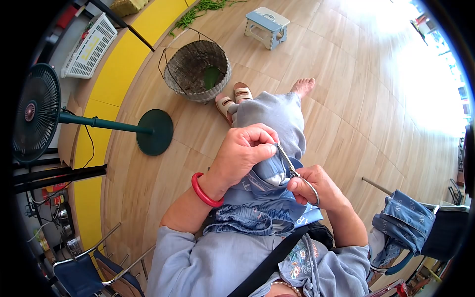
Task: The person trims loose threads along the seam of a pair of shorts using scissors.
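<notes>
Blue denim cloth with white lettering lies bunched on the lap. My left hand, below a red bracelet, pinches an edge of this cloth between thumb and fingertips. Metal scissors are in my right hand, with fingers at the handle loops. Their blades point up and left and reach the cloth edge beside my left fingertips. Whether the blades are apart is too small to tell.
A woven basket holding a green leaf stands ahead, near sandals. A green fan is at left, a small stool farther off. Denim garments hang on a chair at right. Another chair is lower left.
</notes>
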`<act>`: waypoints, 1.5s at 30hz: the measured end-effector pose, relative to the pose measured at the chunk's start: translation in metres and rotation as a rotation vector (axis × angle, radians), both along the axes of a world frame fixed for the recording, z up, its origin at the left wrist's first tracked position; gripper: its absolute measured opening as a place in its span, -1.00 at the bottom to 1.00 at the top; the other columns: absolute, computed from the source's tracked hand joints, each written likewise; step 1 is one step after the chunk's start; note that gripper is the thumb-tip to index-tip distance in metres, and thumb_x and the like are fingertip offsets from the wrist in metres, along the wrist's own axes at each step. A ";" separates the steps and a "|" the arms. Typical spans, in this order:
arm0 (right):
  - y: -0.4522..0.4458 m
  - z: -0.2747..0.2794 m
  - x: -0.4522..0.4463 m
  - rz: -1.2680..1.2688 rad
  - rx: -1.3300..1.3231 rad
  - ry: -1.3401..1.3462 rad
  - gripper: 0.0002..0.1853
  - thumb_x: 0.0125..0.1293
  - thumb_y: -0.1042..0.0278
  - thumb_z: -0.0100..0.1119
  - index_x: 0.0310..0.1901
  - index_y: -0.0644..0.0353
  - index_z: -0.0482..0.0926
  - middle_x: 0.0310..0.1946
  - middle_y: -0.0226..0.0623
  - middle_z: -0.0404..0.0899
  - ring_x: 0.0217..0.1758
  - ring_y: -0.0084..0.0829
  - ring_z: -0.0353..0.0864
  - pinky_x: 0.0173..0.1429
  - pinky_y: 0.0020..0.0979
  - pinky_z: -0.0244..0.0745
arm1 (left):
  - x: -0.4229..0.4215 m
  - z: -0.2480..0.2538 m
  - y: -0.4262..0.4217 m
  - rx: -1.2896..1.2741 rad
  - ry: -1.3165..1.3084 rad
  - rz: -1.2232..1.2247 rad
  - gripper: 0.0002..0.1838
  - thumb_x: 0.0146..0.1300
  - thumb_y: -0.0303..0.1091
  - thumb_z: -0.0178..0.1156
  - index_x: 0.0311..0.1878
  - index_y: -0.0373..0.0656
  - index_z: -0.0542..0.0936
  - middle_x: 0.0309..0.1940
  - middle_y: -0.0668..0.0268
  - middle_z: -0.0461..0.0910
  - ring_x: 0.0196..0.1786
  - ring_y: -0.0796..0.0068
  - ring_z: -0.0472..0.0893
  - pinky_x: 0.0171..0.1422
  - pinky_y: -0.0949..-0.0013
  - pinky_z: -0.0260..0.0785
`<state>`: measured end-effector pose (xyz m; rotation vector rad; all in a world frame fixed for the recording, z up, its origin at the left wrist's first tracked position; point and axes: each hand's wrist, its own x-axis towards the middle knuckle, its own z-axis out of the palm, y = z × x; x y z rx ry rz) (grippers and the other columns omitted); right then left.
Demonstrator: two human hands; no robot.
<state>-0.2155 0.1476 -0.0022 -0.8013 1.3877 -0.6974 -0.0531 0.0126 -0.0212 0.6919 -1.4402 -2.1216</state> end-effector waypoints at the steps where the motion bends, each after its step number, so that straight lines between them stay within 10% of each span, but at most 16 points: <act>1: 0.000 0.000 -0.002 0.000 0.000 0.000 -0.45 0.20 -0.21 0.18 -0.56 0.23 0.49 -0.73 -0.51 0.39 -0.66 -0.72 0.37 -0.60 -0.65 0.22 | 0.000 0.000 0.000 -0.005 -0.003 -0.001 -0.95 0.08 -0.59 0.16 -0.46 -0.35 0.56 -0.27 0.36 0.54 -0.26 0.71 0.45 -0.14 0.60 0.31; 25: 0.000 -0.002 -0.010 0.089 -0.046 0.220 -0.41 0.04 -0.20 0.33 -0.64 0.27 0.43 -0.79 -0.44 0.33 -0.67 -0.62 0.25 -0.60 -0.44 0.17 | 0.001 0.000 -0.001 0.026 -0.004 -0.034 -0.96 0.07 -0.56 0.16 -0.44 -0.33 0.56 -0.27 0.33 0.52 -0.23 0.64 0.45 -0.07 0.56 0.29; 33: -0.014 0.000 -0.007 -0.273 -0.583 0.350 -0.80 0.02 0.48 0.33 -0.47 0.24 0.43 -0.52 -0.35 0.57 -0.47 -0.58 0.47 -0.36 -0.52 0.39 | -0.001 -0.002 -0.001 -0.023 -0.019 -0.040 -0.97 0.07 -0.60 0.15 -0.43 -0.33 0.57 -0.25 0.34 0.52 -0.24 0.66 0.45 -0.11 0.58 0.30; 45: -0.044 -0.002 0.011 -0.236 -0.663 0.694 -0.77 0.00 0.45 0.33 -0.48 0.26 0.41 -0.51 -0.09 0.58 -0.43 -0.08 0.59 -0.37 -0.30 0.46 | -0.001 -0.003 0.002 -0.094 -0.058 -0.038 -0.99 0.08 -0.62 0.17 -0.41 -0.32 0.56 -0.20 0.37 0.50 -0.25 0.71 0.44 -0.16 0.61 0.30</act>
